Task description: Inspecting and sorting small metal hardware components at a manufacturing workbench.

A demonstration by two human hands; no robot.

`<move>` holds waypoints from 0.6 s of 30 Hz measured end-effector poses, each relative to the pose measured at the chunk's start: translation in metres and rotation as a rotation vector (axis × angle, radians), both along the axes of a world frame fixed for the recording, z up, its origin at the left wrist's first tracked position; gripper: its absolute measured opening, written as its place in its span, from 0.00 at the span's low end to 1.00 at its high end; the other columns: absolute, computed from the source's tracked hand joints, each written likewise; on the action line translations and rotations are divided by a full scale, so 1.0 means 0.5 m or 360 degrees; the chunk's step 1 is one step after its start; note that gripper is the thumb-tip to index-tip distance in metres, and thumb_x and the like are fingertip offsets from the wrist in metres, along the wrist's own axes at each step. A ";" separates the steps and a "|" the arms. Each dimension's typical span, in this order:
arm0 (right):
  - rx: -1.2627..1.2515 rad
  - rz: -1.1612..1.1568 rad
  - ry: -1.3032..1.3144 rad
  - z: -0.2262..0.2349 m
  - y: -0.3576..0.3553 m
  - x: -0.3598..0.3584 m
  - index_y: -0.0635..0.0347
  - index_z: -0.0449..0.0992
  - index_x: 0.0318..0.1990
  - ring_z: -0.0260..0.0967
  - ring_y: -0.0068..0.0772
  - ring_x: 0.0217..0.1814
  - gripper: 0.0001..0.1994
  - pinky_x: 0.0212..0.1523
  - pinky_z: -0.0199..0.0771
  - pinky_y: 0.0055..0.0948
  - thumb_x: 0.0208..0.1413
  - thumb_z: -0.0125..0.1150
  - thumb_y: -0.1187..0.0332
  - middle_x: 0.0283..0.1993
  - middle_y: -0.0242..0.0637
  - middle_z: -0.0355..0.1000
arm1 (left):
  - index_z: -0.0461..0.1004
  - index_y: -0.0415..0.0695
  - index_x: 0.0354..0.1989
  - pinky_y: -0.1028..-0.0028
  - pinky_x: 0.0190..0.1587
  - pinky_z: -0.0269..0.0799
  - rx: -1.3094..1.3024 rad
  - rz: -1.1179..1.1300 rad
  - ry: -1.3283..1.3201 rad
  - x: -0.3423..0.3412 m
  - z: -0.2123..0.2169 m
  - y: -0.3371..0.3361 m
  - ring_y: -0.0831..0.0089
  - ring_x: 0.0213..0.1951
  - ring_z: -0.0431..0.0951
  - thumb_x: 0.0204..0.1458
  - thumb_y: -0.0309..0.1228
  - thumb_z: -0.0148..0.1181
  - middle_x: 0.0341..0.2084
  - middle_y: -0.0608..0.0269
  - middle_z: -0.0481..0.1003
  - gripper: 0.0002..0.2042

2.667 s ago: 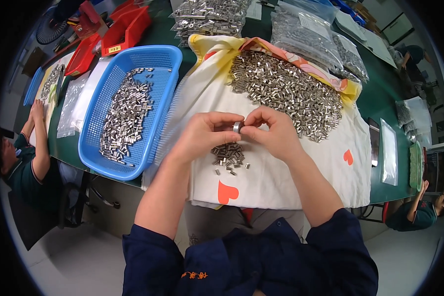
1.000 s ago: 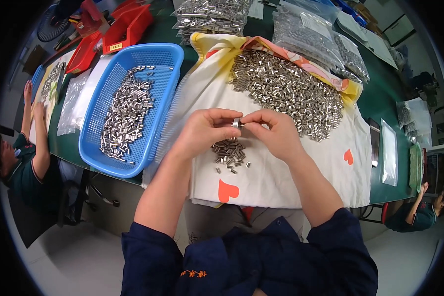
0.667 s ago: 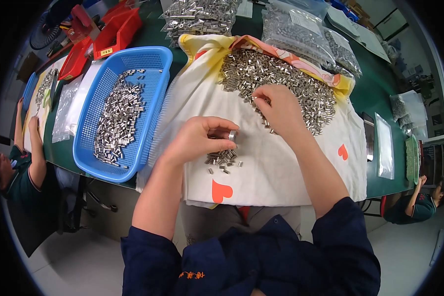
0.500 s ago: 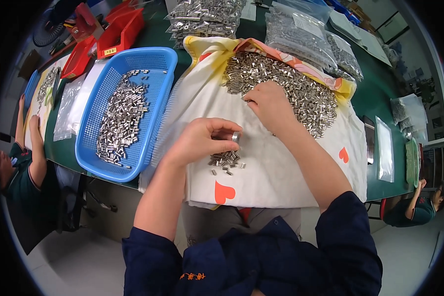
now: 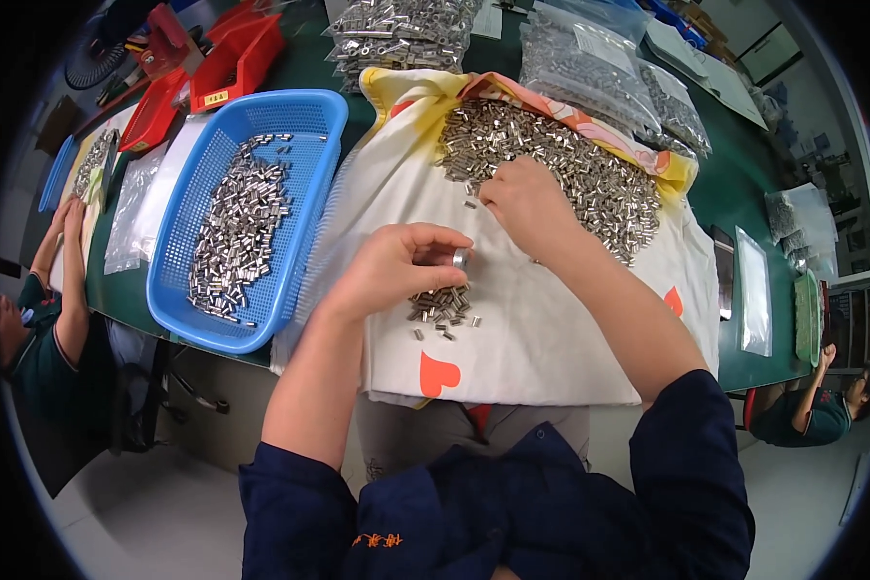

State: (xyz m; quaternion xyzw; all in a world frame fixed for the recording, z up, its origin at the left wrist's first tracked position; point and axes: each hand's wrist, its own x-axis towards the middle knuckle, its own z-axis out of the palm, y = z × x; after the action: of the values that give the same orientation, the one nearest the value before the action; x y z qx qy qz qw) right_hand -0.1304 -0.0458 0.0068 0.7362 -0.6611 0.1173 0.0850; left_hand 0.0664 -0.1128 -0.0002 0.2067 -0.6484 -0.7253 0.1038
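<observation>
My left hand (image 5: 401, 266) is closed around a round silver metal piece (image 5: 461, 258), held between thumb and fingers, its far side hidden by the hand. Just below it, a small heap of short metal sleeves (image 5: 443, 307) lies on the white cloth (image 5: 541, 338). My right hand (image 5: 530, 208) rests at the near left edge of a large pile of metal sleeves (image 5: 599, 184), its fingers bent and pressed together; whatever is in them is hidden. One loose sleeve (image 5: 470, 204) lies on the cloth beside those fingertips.
Left of the cloth stands a blue mesh basket (image 5: 164, 261) holding many sleeves. Clear bags of metal parts (image 5: 401, 39) and more bags (image 5: 590, 77) sit behind the pile. Red bins (image 5: 232, 63) stand at the back left. A co-worker (image 5: 58, 309) works at far left, another (image 5: 822, 406) at far right.
My right hand has shifted slightly right along the pile's edge, and a loose sleeve now shows by its fingertips. My left hand has barely moved. The left co-worker's hands have come together.
</observation>
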 end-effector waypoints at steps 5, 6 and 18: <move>-0.0033 -0.0039 -0.0012 0.009 0.001 0.025 0.56 0.74 0.25 0.64 0.36 0.35 0.03 0.39 0.63 0.32 0.41 0.56 0.70 0.26 0.33 0.68 | 0.73 0.39 0.41 0.85 0.35 0.69 -0.0027 -0.0003 -0.0054 0.004 -0.002 -0.002 0.86 0.30 0.71 0.41 0.22 0.63 0.27 0.70 0.73 0.15; -0.0061 -0.0024 -0.0064 0.007 -0.004 0.035 0.56 0.74 0.25 0.64 0.36 0.35 0.03 0.39 0.63 0.32 0.41 0.57 0.70 0.26 0.34 0.68 | 0.72 0.38 0.41 0.84 0.36 0.69 0.0013 -0.0014 -0.0032 0.004 -0.001 -0.004 0.85 0.31 0.72 0.41 0.21 0.62 0.28 0.70 0.73 0.15; 0.0000 -0.0378 -0.1737 0.035 0.079 0.109 0.61 0.75 0.31 0.69 0.29 0.30 0.05 0.31 0.68 0.25 0.44 0.57 0.74 0.28 0.35 0.72 | 0.68 0.35 0.45 0.80 0.40 0.70 0.0291 0.0201 0.0259 0.004 -0.013 -0.012 0.79 0.36 0.73 0.43 0.16 0.57 0.35 0.63 0.73 0.17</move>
State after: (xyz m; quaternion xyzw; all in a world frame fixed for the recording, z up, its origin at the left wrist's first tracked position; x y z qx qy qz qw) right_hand -0.0757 -0.0060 0.0244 0.4891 -0.6876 0.4711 -0.2570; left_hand 0.0682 -0.1186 -0.0066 0.1961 -0.5549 -0.7877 0.1822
